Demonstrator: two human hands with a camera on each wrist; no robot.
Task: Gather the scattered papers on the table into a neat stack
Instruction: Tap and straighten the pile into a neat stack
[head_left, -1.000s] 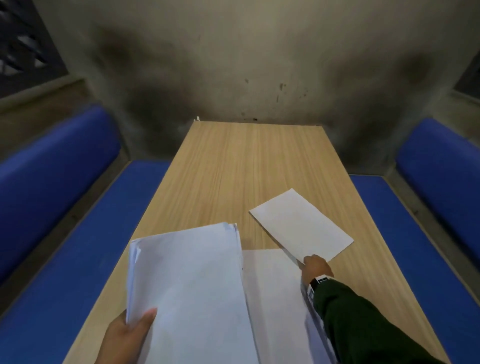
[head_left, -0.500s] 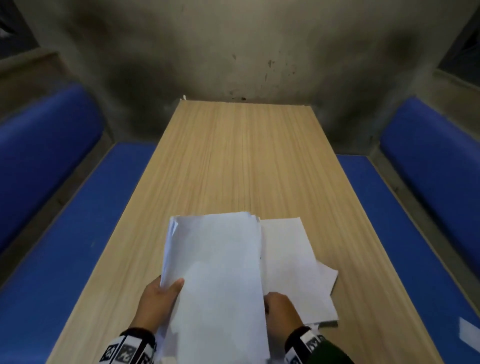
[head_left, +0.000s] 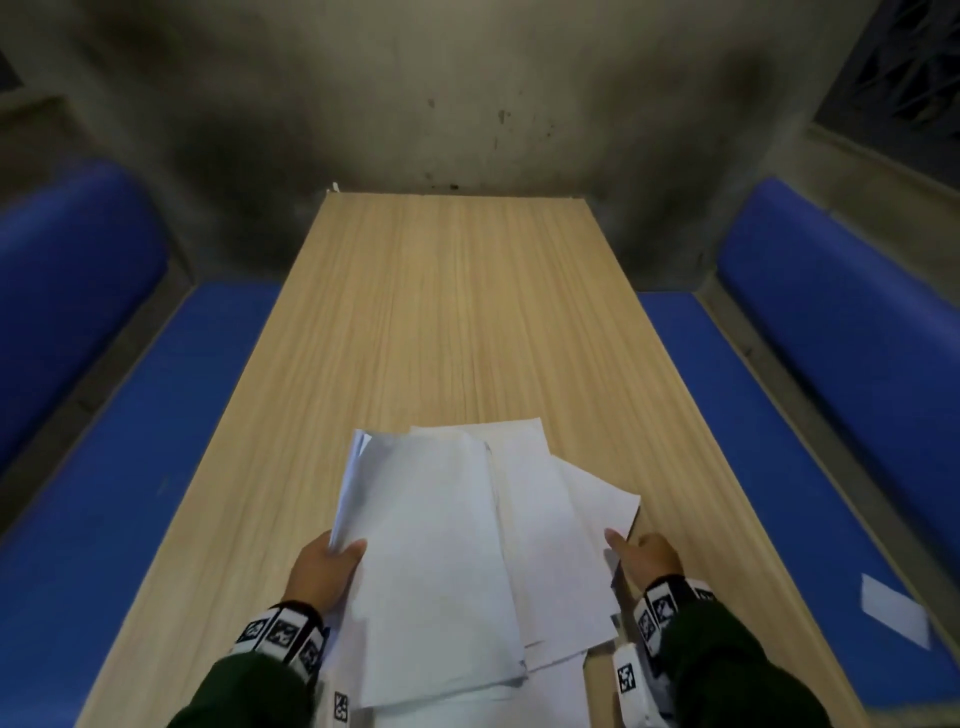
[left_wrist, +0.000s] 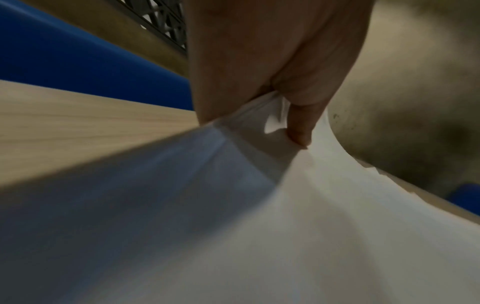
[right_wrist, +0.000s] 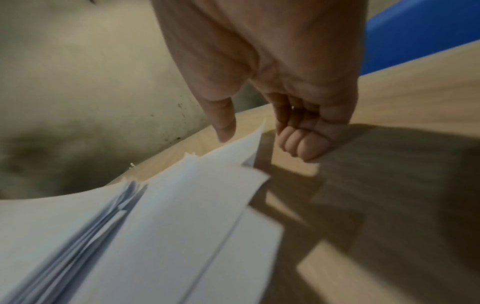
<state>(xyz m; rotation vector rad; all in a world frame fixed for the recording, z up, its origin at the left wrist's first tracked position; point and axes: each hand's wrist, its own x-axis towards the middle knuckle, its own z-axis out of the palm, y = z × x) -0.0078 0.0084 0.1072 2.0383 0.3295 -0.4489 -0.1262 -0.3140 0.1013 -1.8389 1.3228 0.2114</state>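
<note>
Our left hand (head_left: 323, 570) pinches the curling white papers (head_left: 436, 545); our right hand (head_left: 645, 557), fingers curled and holding nothing, rests on the wood-grain table (head_left: 457, 312).

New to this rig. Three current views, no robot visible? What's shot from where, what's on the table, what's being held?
There is no robot: a person works with two bare hands and wears three cameras. The wide picture comes from a head camera looking down at a wooden table between blue benches. The other two come from cameras strapped to each wrist, looking along the hand at the fingers.

On the table lies a loose pile of white papers, fanned out and not yet squared. The left hand grips the pile's left edge; the left wrist view shows the thumb pressing down on the sheets. The right hand is at the pile's right edge, thumb out, other fingers curled; it holds nothing that I can see. One small white piece lies on the right bench.
</note>
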